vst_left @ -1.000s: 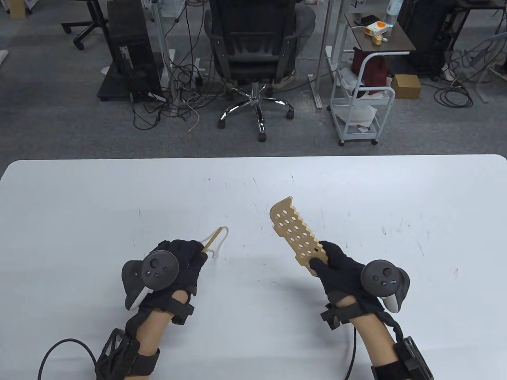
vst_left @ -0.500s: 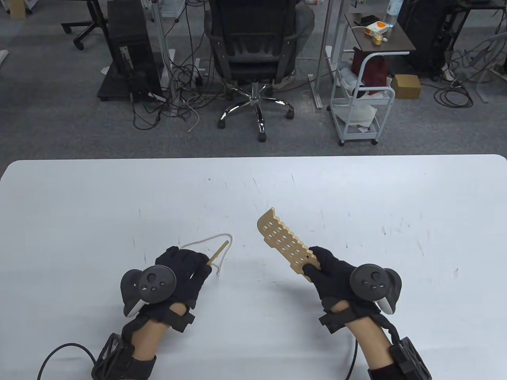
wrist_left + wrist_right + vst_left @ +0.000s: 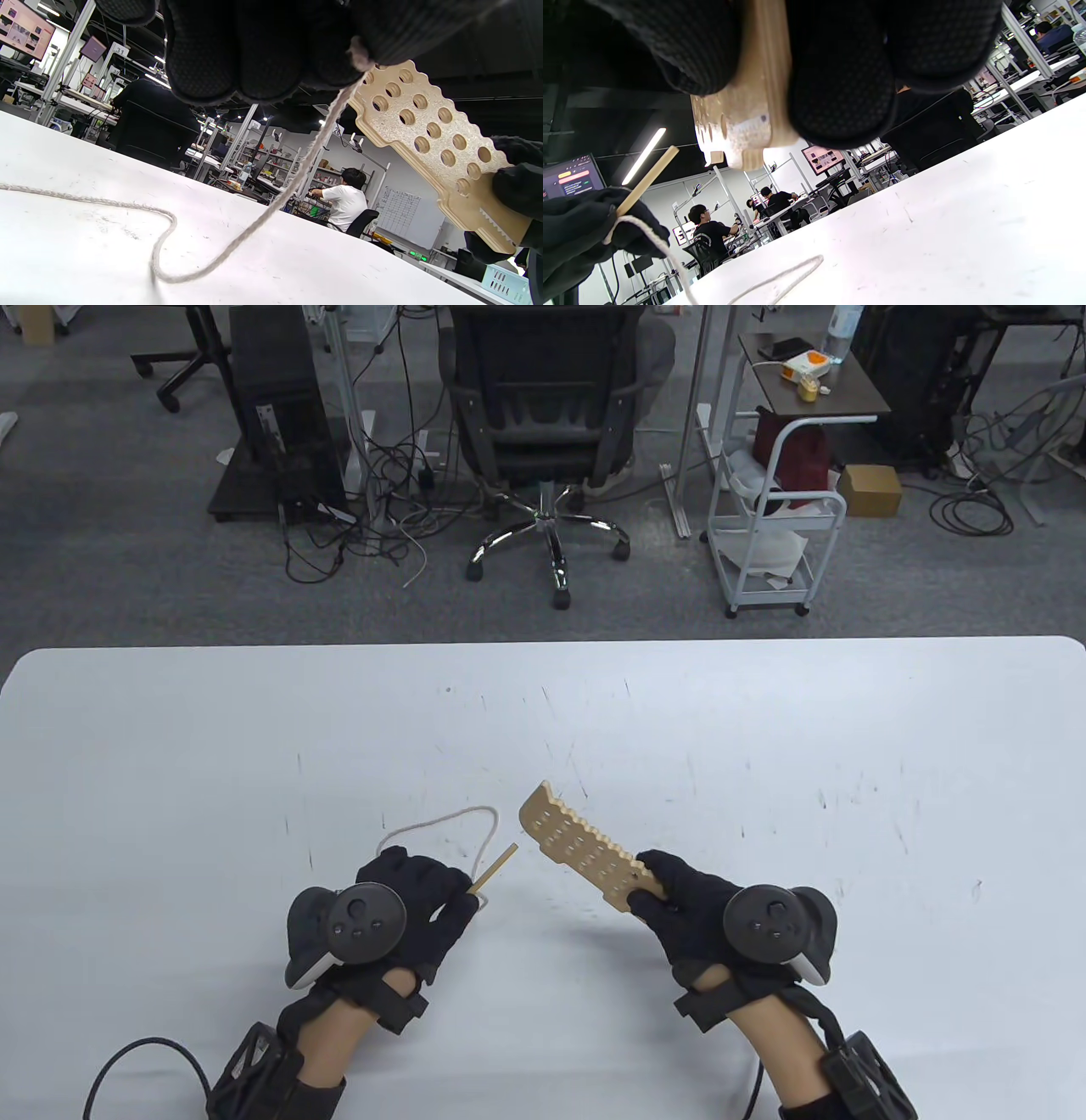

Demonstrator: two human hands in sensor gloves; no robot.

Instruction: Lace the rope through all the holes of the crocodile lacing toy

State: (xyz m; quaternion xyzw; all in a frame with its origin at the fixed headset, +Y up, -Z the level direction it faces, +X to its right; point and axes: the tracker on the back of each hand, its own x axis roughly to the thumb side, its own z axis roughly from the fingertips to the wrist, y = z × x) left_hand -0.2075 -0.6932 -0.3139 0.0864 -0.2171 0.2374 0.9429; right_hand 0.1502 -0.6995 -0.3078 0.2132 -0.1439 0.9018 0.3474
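Croc lacing board (image 3: 579, 848) is up off the tabletop (image 3: 764, 729), right hand (image 3: 691, 899) gripping its near end, holed end pointing up-left toward the left hand (image 3: 416, 899). Left hand pinches the wooden needle (image 3: 495, 869), tip just beside the board's far end, not touching. Rope (image 3: 441, 821) runs from the needle and loops on the tabletop beyond the left hand.

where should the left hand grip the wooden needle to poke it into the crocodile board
Grip the wooden needle at its rear end, where the rope joins, coming from the left as the left hand does. That leaves the thin tip bare and aimed at the crocodile lacing board, which the right hand holds by one end.
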